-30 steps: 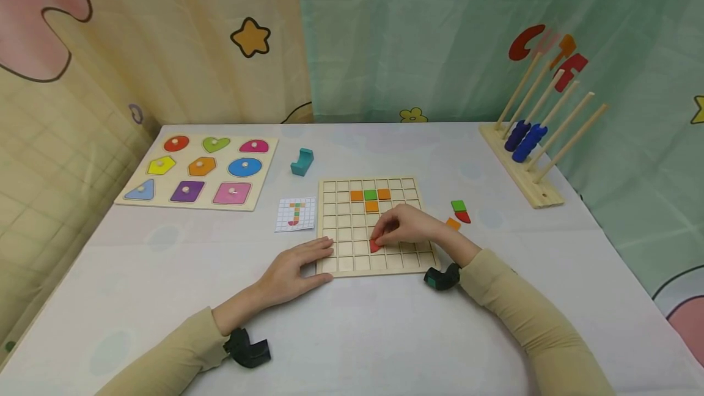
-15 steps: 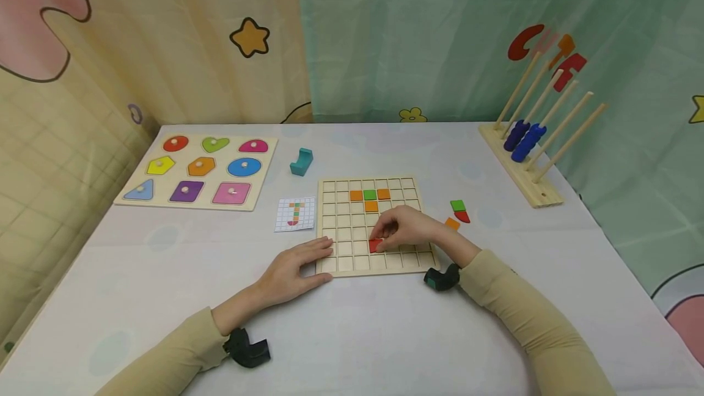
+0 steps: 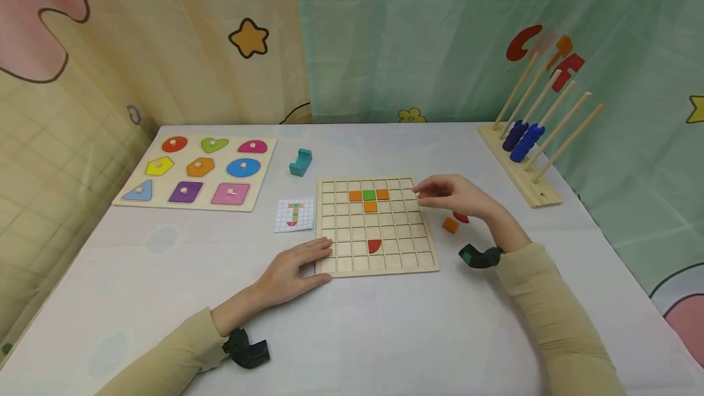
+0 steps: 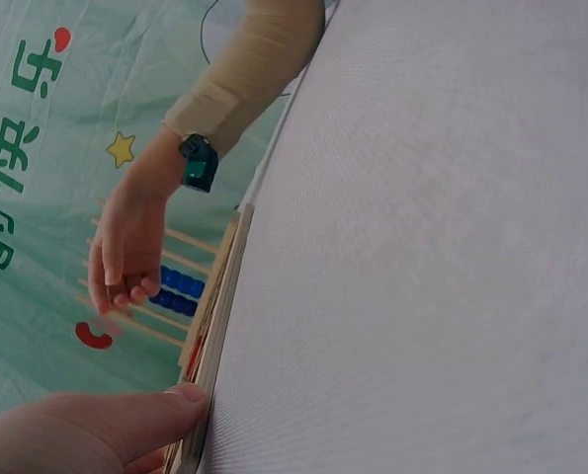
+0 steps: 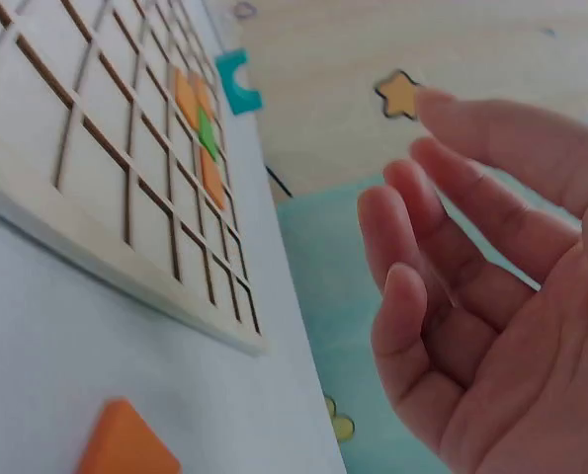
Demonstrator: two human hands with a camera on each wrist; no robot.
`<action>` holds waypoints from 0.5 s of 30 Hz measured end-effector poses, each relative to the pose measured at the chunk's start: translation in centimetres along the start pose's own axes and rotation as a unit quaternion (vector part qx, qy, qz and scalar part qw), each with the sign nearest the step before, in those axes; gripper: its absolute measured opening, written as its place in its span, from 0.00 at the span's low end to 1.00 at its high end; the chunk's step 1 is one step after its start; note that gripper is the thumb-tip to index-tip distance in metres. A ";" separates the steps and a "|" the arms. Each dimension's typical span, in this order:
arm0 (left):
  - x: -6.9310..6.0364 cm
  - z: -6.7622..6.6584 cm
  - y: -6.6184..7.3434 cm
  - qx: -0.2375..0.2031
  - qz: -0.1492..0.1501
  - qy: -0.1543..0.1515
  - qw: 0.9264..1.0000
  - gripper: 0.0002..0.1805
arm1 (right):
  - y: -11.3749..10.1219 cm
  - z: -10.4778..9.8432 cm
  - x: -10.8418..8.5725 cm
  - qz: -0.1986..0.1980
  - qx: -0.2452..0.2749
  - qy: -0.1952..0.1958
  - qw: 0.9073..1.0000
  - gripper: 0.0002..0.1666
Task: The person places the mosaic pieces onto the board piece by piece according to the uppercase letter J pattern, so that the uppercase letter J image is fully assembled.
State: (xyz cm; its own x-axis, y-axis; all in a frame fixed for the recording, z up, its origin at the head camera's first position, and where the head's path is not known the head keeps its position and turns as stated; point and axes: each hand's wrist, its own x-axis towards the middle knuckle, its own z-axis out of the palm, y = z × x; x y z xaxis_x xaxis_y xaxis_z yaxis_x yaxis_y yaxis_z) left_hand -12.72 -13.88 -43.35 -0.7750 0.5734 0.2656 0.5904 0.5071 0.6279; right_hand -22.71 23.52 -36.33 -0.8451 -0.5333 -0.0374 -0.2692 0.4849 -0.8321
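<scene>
A wooden grid board (image 3: 343, 219) lies on the table with three orange tiles and one green tile (image 3: 369, 195) in a T shape. Lower down, a red quarter-circle tile (image 3: 374, 246) sits in one square. My left hand (image 3: 291, 271) rests at the board's left edge, fingers extended, thumb (image 4: 165, 410) against the rim in the left wrist view. Above the table, past the board's right edge, my right hand (image 3: 459, 194) hovers with loosely bent fingers and nothing between them. Beneath it lie an orange tile (image 3: 451, 225) and a partly covered red tile (image 3: 461, 217).
A pattern card (image 3: 294, 215) lies left of the board. Farther left is a knobbed shape puzzle (image 3: 214, 200). A teal curved block (image 3: 300, 162) stands behind the card, and a peg rack (image 3: 541, 195) with blue beads is at the back right.
My right hand has let go of the red quarter-circle tile on the board and moved up and right, over the loose tiles. The left hand stays in place.
</scene>
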 end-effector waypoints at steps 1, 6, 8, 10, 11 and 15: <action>0.0 0.0 0.0 0.000 0.000 0.000 1.000 0.29 | 0.4 -0.7 -0.4 -0.003 0.016 0.011 1.000 0.23; 0.0 -0.1 0.0 0.001 0.000 0.000 1.000 0.29 | 3.0 -3.7 -2.1 -0.018 0.075 0.043 0.996 0.22; 0.0 -0.1 0.0 0.001 -0.001 -0.001 1.000 0.28 | 4.1 -4.5 -2.5 -0.010 0.084 0.050 0.995 0.22; 0.0 -0.1 0.0 0.001 -0.001 -0.001 1.000 0.28 | 5.1 -4.9 -2.8 0.007 0.086 0.057 0.995 0.23; 0.0 -0.1 0.0 0.000 -0.001 -0.001 1.000 0.28 | 5.5 -5.0 -2.8 0.019 0.086 0.061 0.994 0.23; 0.0 -0.1 0.0 0.001 -0.001 -0.001 1.000 0.28 | 7.2 -5.1 -3.0 0.062 0.072 0.077 0.993 0.25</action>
State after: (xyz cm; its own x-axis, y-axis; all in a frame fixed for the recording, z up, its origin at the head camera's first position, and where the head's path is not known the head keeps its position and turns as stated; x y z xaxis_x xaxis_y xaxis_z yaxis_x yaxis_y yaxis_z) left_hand -12.68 -13.92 -43.28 -0.7760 0.5733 0.2629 0.5888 0.5092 0.6277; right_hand -24.46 32.12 -39.35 -0.9309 -0.3590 -0.0680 -0.1005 0.4306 -0.8969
